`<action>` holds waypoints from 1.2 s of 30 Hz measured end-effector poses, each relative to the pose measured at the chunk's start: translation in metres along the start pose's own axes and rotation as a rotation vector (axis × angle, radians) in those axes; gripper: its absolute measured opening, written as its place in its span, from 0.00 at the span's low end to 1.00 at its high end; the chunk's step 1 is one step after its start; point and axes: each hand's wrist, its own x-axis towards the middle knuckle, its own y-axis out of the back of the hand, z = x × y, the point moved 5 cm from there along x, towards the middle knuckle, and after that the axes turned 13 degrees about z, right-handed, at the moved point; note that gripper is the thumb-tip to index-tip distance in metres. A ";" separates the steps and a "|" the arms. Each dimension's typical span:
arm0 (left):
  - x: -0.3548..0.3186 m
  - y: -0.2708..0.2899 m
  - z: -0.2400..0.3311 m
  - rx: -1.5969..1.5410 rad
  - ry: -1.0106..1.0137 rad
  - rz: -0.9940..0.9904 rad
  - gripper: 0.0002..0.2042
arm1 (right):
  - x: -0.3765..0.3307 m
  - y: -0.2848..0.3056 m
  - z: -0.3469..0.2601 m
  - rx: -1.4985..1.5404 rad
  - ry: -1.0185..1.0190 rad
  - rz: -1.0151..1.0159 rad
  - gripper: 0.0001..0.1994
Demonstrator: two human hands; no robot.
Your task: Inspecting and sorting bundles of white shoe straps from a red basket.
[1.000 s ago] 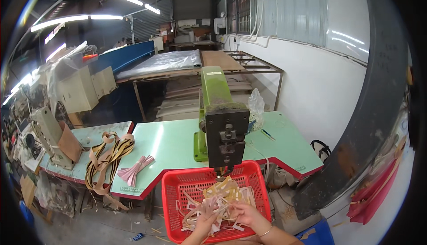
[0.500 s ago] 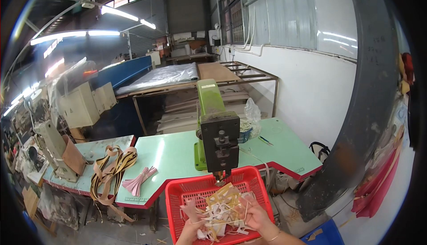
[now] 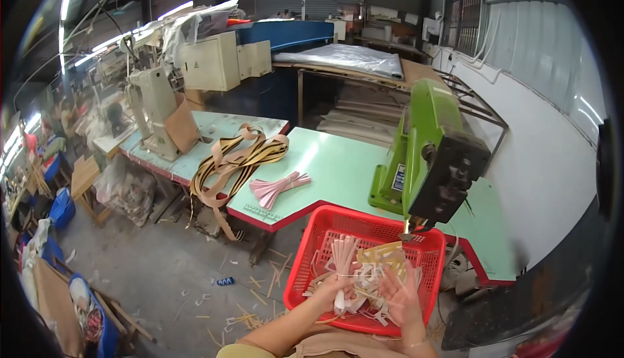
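Note:
My left hand (image 3: 336,291) is closed round a bundle of pale pink strips (image 3: 343,254), which stands upright with its ends fanned out above my fingers. To the right of it my right hand (image 3: 404,301) is raised with its fingers spread, and I see nothing held in it. Both hands are over a red plastic basket (image 3: 300,273). White and yellowish strip scraps (image 3: 374,272) lie loosely in the basket, partly hidden behind my hands. Above the basket's far right side is the head of a green machine (image 3: 431,143).
A tied pink strip bundle (image 3: 281,187) lies on the green tabletop (image 3: 338,159). Left of it, striped and beige straps (image 3: 237,163) hang over the edge. A cream sewing machine (image 3: 159,114) stands further left. Scraps and a small blue object (image 3: 225,281) are on the floor (image 3: 188,267).
The view has swung left, so the table and machine appear further right. My right hand's fingers have spread from a pinch at a stretched thin band. The pink bundle in my left hand stands more upright.

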 end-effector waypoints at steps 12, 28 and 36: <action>0.010 0.044 -0.032 0.693 0.393 0.197 0.16 | -0.007 -0.001 0.017 -0.526 0.161 -0.615 0.26; -0.016 0.073 -0.005 0.901 0.092 -0.026 0.21 | 0.021 -0.038 0.038 -1.794 0.952 -0.626 0.13; -0.038 0.047 0.087 0.611 -0.594 0.366 0.09 | 0.018 -0.092 0.026 -1.678 1.205 -0.393 0.12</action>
